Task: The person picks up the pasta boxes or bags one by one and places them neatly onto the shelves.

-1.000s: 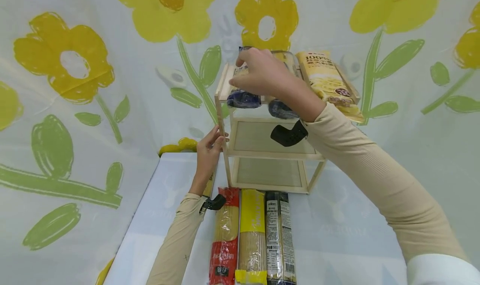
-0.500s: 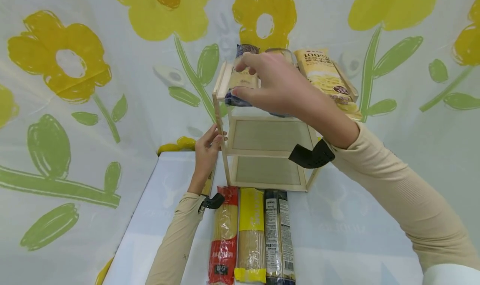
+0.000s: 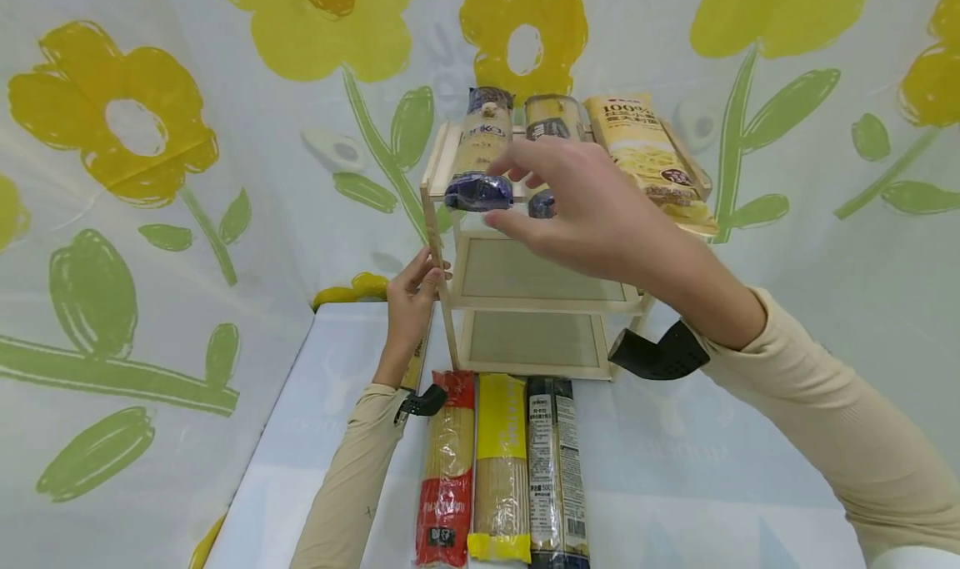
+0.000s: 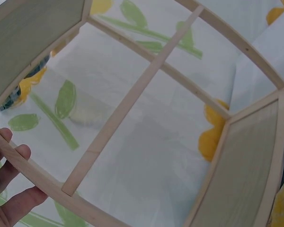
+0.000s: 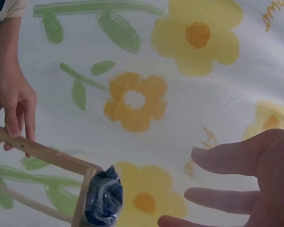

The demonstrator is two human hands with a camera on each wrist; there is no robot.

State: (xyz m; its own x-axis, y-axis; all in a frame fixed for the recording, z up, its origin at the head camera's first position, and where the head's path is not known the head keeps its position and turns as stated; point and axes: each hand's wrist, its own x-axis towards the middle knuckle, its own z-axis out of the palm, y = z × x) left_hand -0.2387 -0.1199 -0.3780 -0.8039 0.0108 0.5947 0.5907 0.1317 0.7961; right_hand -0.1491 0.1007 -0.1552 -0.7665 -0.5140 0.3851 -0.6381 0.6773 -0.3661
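A small wooden rack (image 3: 532,305) stands on the table. My left hand (image 3: 411,306) grips its left front post, and in the left wrist view its fingers (image 4: 21,203) curl about the wooden bar. Held in front of the top shelf is my right hand (image 3: 585,207), fingers apart and nothing in them. Just left of it lies a blue-ended pasta packet (image 3: 480,148) on the top shelf; in the right wrist view the packet's end (image 5: 104,196) is clearly apart from the hand. A second packet (image 3: 553,117), partly hidden by the right hand, and a yellow pasta bag (image 3: 637,148) share that shelf.
On the white table (image 3: 675,486) before the rack lie a red spaghetti packet (image 3: 446,469), a yellow one (image 3: 501,469) and a dark one (image 3: 557,469), side by side. Another packet (image 3: 415,365) is partly hidden by the left forearm. A flower-patterned cloth (image 3: 285,177) hangs behind.
My right hand has drawn back from the blue-ended packet, moving right and down, so more of the packet shows. The left hand keeps its grip on the post.
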